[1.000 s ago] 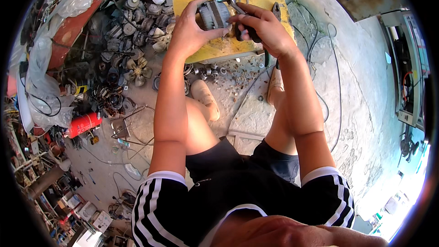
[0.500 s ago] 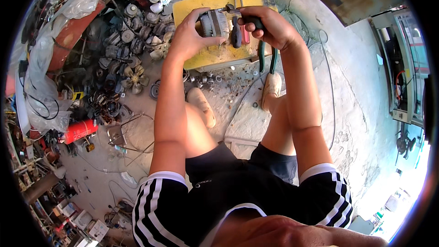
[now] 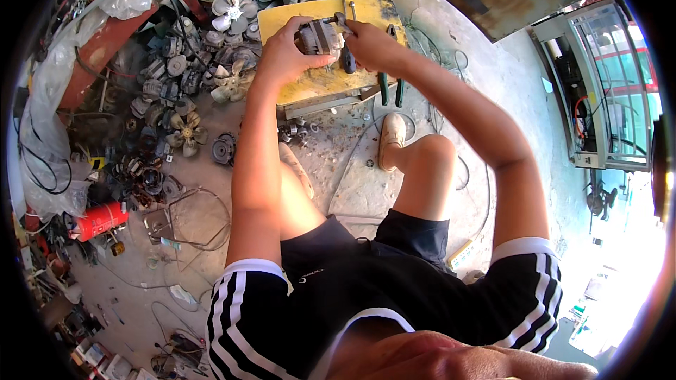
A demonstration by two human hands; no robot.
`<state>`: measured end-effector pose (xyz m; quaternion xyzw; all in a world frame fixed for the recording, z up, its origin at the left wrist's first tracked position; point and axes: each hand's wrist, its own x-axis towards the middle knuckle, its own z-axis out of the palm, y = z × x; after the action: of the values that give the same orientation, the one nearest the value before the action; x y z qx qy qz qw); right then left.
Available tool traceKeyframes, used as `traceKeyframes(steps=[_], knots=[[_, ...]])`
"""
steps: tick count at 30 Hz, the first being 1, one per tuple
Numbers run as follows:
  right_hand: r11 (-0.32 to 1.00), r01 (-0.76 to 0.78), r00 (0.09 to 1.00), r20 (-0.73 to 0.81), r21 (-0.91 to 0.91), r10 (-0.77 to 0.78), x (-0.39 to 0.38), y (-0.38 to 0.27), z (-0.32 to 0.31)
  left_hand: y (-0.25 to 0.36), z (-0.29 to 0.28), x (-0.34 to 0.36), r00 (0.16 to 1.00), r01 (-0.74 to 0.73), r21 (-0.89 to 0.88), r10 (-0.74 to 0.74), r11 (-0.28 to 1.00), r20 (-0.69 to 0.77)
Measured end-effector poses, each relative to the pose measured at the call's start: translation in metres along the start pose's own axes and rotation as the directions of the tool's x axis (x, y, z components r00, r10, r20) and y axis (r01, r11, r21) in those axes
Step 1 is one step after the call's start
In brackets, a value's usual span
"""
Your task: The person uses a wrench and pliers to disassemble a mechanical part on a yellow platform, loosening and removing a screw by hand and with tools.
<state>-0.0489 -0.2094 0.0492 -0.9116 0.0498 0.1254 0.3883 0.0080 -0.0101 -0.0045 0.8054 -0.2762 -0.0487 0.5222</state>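
Observation:
On the yellow board in front of me, my left hand [image 3: 287,56] is wrapped round an electric motor [image 3: 320,39], thumb on the near side and fingers on the far side. My right hand [image 3: 370,46] is closed at the motor's right end, gripping a dark-handled tool with a metal head [image 3: 342,23]. That head meets the motor's end. The tool's grip is mostly hidden by my fingers. Just below my right hand shows a dark screwdriver-like handle [image 3: 348,61]. Green-handled pliers [image 3: 383,89] poke over the board's near right edge.
The yellow board [image 3: 296,88] forms a low worktop between my feet. To its left are piled motors [image 3: 176,65] and fan blades [image 3: 186,132]. A red cylinder [image 3: 102,220] lies farther left. Cables [image 3: 461,60] run over the floor on the right, near a glazed cabinet [image 3: 591,77].
My right hand has turned and come left against the motor's end, its elbow swinging outward. The motor stays in my left hand. The whole view has shifted slightly.

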Motion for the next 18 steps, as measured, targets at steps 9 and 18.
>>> traceKeyframes(steps=[9,18], knots=[[0.972,-0.008,0.98,-0.194,0.236,0.055,-0.027,0.009,0.028,-0.004,0.001,0.002,1.0,-0.016,0.184,0.02,0.983,-0.019],[0.997,0.079,0.901,-0.429,0.019,-0.064,-0.023,0.017,0.053,-0.007,-0.002,0.0,0.999,-0.022,0.097,0.025,0.995,-0.027]])
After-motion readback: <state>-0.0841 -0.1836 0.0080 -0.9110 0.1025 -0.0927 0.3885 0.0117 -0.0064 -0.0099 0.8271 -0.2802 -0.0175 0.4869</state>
